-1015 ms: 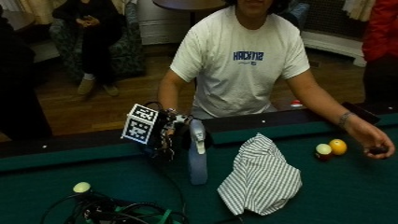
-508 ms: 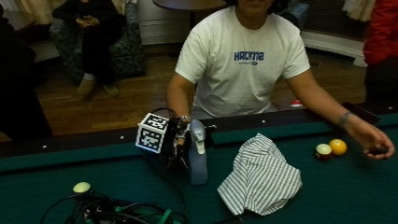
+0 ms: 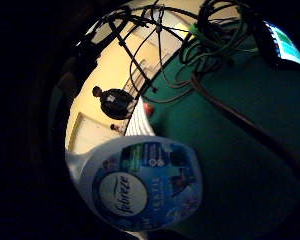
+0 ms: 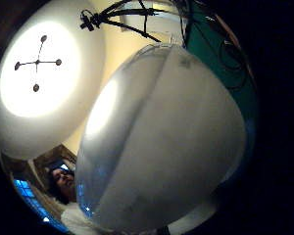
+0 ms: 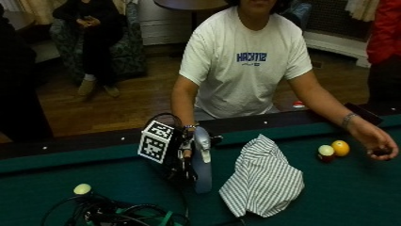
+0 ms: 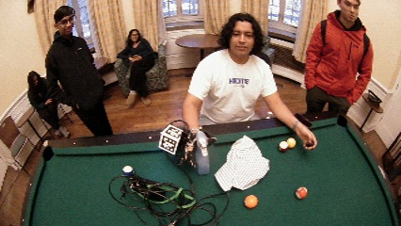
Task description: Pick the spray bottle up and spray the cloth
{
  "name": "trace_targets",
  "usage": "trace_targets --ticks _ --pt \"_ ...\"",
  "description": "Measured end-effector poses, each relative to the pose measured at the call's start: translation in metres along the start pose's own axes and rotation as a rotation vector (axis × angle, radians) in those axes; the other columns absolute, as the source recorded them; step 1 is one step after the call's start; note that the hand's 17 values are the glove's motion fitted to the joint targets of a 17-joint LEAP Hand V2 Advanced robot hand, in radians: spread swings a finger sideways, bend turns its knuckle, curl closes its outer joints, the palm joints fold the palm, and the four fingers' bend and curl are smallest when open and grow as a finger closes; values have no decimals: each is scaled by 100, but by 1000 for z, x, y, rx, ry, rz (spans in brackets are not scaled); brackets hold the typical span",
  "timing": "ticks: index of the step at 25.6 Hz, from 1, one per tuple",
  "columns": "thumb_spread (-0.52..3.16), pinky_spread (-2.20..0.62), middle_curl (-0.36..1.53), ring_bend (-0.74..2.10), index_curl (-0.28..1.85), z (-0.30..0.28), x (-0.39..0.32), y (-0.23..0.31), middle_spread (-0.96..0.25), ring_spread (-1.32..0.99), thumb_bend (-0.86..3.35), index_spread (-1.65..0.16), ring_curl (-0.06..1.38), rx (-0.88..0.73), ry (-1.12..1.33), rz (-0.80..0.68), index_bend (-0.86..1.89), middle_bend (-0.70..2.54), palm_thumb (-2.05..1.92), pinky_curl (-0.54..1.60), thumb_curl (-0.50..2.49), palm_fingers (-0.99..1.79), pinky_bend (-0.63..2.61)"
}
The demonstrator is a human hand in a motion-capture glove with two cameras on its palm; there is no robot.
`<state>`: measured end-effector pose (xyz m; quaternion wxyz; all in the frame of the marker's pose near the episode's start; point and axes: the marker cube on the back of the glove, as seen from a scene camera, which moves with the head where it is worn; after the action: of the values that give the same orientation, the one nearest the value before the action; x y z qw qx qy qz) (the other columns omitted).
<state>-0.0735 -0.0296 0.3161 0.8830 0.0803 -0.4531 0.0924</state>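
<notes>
The spray bottle (image 5: 202, 162) stands upright on the green worktop (image 5: 351, 188), just beside the striped cloth (image 5: 263, 179). My right hand (image 5: 181, 157) has shifted closer against it; I cannot tell whether my fingers grip yet.

In the wide outside view we see an evenly bright room, with daylight from 3 curtained windows (image 6: 181, 7) along the upper edge. The closer outside view is dimmer: the dark green felt pool table (image 5: 351, 197) looks murky, and the white-and-grey striped cloth (image 5: 263, 181) casts a soft shadow at lower centre. A round white ceiling light (image 4: 39, 73) glares, streaking the pale blue plastic spray bottle (image 4: 166, 142) with 1 highlight.
</notes>
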Motion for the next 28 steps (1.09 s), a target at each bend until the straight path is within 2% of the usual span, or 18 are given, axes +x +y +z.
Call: trace_targets --ticks 3,9,11,14,17,28 --pt "86 -1 38 68 22 4 1 -8 -8 -16 -4 -26 37 4 -9 7 13 30 64 38 41 39 55" --pt "87 -5 37 62 29 9 1 -16 -8 -16 -5 -28 33 83 -6 66 31 31 59 32 39 87 41" --pt "89 -9 38 63 30 11 -3 -17 -12 -17 -2 -28 33 97 -8 78 29 34 61 32 39 113 42" --pt "82 -18 40 69 32 14 -12 -19 -15 -18 7 -28 38 105 -8 77 23 33 80 36 46 128 49" --pt "70 -24 45 73 35 16 -17 -20 -18 -20 7 -28 41 106 8 72 21 48 87 37 51 143 48" --pt "44 -30 53 76 46 0 -51 -2 -20 -21 0 -27 46 20 14 -56 40 62 94 40 61 145 47"
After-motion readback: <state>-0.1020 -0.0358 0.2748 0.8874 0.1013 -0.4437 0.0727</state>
